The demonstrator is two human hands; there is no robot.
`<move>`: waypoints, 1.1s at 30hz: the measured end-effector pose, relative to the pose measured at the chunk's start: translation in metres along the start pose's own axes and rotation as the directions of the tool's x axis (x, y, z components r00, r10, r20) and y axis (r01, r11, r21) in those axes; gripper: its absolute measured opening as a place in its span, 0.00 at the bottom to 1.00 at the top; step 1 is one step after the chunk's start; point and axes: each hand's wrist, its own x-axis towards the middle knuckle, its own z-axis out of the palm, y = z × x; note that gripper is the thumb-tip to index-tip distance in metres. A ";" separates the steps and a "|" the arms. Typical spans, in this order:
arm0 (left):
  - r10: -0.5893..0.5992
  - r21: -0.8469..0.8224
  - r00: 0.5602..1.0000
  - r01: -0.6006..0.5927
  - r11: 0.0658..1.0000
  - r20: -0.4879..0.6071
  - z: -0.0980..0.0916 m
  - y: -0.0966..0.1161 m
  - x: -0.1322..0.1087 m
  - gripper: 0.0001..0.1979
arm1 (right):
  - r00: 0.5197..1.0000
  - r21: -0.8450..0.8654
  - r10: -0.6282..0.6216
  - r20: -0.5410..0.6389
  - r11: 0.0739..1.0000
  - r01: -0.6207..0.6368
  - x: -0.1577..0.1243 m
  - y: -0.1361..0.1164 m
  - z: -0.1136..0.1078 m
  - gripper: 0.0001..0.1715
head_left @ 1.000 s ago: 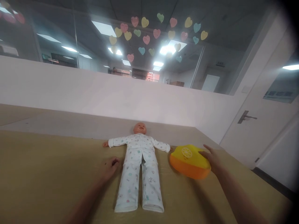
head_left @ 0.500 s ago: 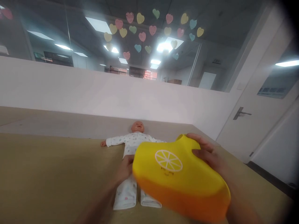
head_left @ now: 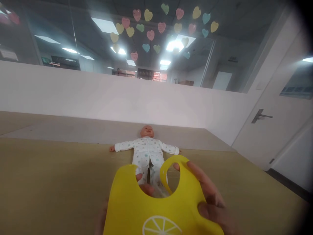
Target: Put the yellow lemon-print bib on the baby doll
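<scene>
A yellow bib (head_left: 156,209) with a white citrus-slice print is held up in the lower middle of the view. My right hand (head_left: 210,195) grips its right side, fingertips showing through the curled neck strap. Mostly hidden behind the bib's left side, my left hand (head_left: 146,188) shows fingertips at the neck opening. Beyond the bib lies a baby doll (head_left: 147,150) on its back, arms spread, in a white patterned outfit. The bib hides the doll's lower legs.
The doll lies on a tan table (head_left: 61,176) with a greyish strip (head_left: 73,130) along its back. Behind stands a white wall (head_left: 110,98) under a window with heart-shaped notes (head_left: 161,27). At the right is a door with a metal handle (head_left: 260,116).
The bib has turned upright and moved lower, its neck opening now facing up. My left hand has gone behind it. More of the doll's body and its other arm now show.
</scene>
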 end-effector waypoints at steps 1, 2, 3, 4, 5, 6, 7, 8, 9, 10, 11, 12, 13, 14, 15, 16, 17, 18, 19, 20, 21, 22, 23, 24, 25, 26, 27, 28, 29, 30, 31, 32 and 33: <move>0.028 -0.091 0.999 -0.027 0.996 0.015 0.002 0.001 -0.006 0.33 | 1.000 -0.008 0.000 0.014 1.000 0.001 -0.002 0.004 -0.003 0.41; 0.058 -0.173 0.998 -0.054 0.983 0.022 0.004 0.003 -0.013 0.37 | 0.999 -0.020 -0.005 0.035 1.000 0.006 -0.003 0.008 -0.007 0.42; 0.079 -0.230 0.997 -0.073 0.971 0.019 0.007 0.006 -0.018 0.39 | 0.998 -0.040 -0.010 0.057 0.999 0.012 -0.004 0.010 -0.012 0.43; 0.079 -0.246 0.997 -0.074 0.966 0.009 0.010 0.009 -0.022 0.38 | 0.997 -0.069 -0.011 0.070 0.997 0.016 -0.005 0.012 -0.016 0.43; 0.054 -0.220 0.999 -0.054 0.974 -0.008 0.013 0.012 -0.024 0.37 | 0.997 -0.114 -0.014 0.079 0.993 0.023 -0.005 0.013 -0.021 0.43; 0.015 -0.177 0.999 -0.021 0.984 -0.034 0.015 0.016 -0.025 0.35 | 0.996 -0.174 -0.016 0.082 0.984 0.030 -0.004 0.012 -0.024 0.44; -0.027 -0.136 0.998 0.018 0.991 -0.061 0.018 0.020 -0.024 0.34 | 0.997 -0.238 -0.031 0.069 0.970 0.047 -0.002 0.011 -0.027 0.44; -0.061 -0.107 0.994 0.052 0.993 -0.086 0.020 0.025 -0.021 0.33 | 0.997 -0.294 -0.056 0.051 0.953 0.068 0.002 0.009 -0.028 0.44; -0.078 -0.093 0.991 0.068 0.993 -0.108 0.022 0.031 -0.017 0.33 | 0.995 -0.328 -0.095 0.032 0.939 0.100 0.006 0.006 -0.028 0.44; -0.074 -0.093 0.990 0.063 0.994 -0.120 0.023 0.037 -0.011 0.32 | 0.991 -0.333 -0.136 0.019 0.933 0.135 0.012 0.003 -0.027 0.42; -0.053 -0.097 0.991 0.041 0.994 -0.123 0.024 0.044 -0.004 0.32 | 0.985 -0.315 -0.170 0.003 0.935 0.162 0.019 0.000 -0.025 0.41; -0.022 -0.103 0.993 0.010 0.995 -0.118 0.025 0.052 0.003 0.32 | 0.982 -0.287 -0.189 -0.015 0.942 0.177 0.027 -0.004 -0.023 0.39; 0.009 -0.113 0.994 -0.021 0.993 -0.106 0.026 0.060 0.012 0.33 | 0.980 -0.260 -0.196 -0.024 0.948 0.183 0.037 -0.008 -0.021 0.38; 0.034 -0.125 0.995 -0.045 0.991 -0.091 0.026 0.069 0.022 0.33 | 0.981 -0.242 -0.193 -0.022 0.953 0.182 0.047 -0.012 -0.019 0.37; 0.052 -0.143 0.996 -0.061 0.988 -0.069 0.026 0.077 0.032 0.33 | 0.981 -0.231 -0.195 -0.016 0.955 0.186 0.059 -0.016 -0.018 0.36; 0.071 -0.166 0.997 -0.076 0.983 -0.036 0.027 0.085 0.043 0.33 | 0.979 -0.223 -0.204 -0.001 0.954 0.198 0.071 -0.020 -0.017 0.37; 0.097 -0.181 0.995 -0.097 0.979 -0.009 0.027 0.092 0.055 0.32 | 0.975 -0.216 -0.219 0.018 0.952 0.218 0.083 -0.024 -0.017 0.37; 0.123 -0.185 0.992 -0.119 0.975 0.009 0.026 0.098 0.068 0.31 | 0.971 -0.211 -0.237 0.039 0.948 0.239 0.097 -0.028 -0.017 0.38; 0.150 -0.182 0.988 -0.145 0.973 0.018 0.025 0.103 0.081 0.30 | 0.965 -0.209 -0.255 0.057 0.942 0.262 0.110 -0.031 -0.017 0.38; 0.178 -0.177 0.984 -0.170 0.969 0.028 0.024 0.108 0.093 0.29 | 0.960 -0.212 -0.272 0.073 0.936 0.281 0.124 -0.033 -0.018 0.38; 0.202 -0.174 0.978 -0.192 0.966 0.046 0.023 0.111 0.106 0.29 | 0.954 -0.217 -0.287 0.085 0.929 0.299 0.138 -0.034 -0.020 0.38; 0.224 -0.171 0.972 -0.209 0.963 0.072 0.021 0.114 0.119 0.28 | 0.951 -0.220 -0.294 0.095 0.925 0.308 0.152 -0.035 -0.022 0.38; 0.246 -0.170 0.964 -0.226 0.959 0.103 0.019 0.117 0.131 0.28 | 0.951 -0.220 -0.291 0.104 0.926 0.308 0.166 -0.034 -0.025 0.39; 0.263 -0.172 0.955 -0.239 0.956 0.138 0.016 0.119 0.143 0.28 | 0.953 -0.214 -0.283 0.109 0.929 0.300 0.179 -0.032 -0.030 0.40; 0.277 -0.176 0.946 -0.247 0.953 0.172 0.014 0.121 0.155 0.29 | 0.957 -0.206 -0.266 0.112 0.936 0.285 0.193 -0.029 -0.035 0.41; 0.286 -0.183 0.937 -0.252 0.950 0.201 0.011 0.122 0.167 0.29 | 0.962 -0.199 -0.247 0.111 0.943 0.265 0.206 -0.026 -0.041 0.42; 0.291 -0.188 0.930 -0.252 0.949 0.223 0.009 0.123 0.179 0.29 | 0.968 -0.195 -0.229 0.106 0.950 0.246 0.219 -0.021 -0.047 0.43; 0.288 -0.190 0.927 -0.247 0.950 0.238 0.006 0.123 0.191 0.30 | 0.972 -0.196 -0.215 0.098 0.953 0.230 0.232 -0.017 -0.054 0.44; 0.280 -0.188 0.929 -0.238 0.953 0.243 0.002 0.122 0.203 0.30 | 0.974 -0.200 -0.207 0.087 0.955 0.221 0.244 -0.011 -0.062 0.45; 0.266 -0.181 0.934 -0.227 0.957 0.238 -0.001 0.120 0.216 0.30 | 0.977 -0.206 -0.200 0.077 0.955 0.212 0.255 -0.006 -0.069 0.45; 0.250 -0.168 0.942 -0.216 0.962 0.225 -0.005 0.117 0.229 0.31 | 0.979 -0.211 -0.195 0.066 0.956 0.204 0.266 -0.001 -0.076 0.45; 0.232 -0.150 0.950 -0.204 0.968 0.207 -0.009 0.114 0.242 0.31 | 0.980 -0.218 -0.190 0.055 0.956 0.197 0.275 0.004 -0.083 0.44; 0.214 -0.126 0.959 -0.192 0.973 0.187 -0.013 0.110 0.254 0.31 | 0.982 -0.230 -0.184 0.046 0.955 0.189 0.283 0.009 -0.089 0.44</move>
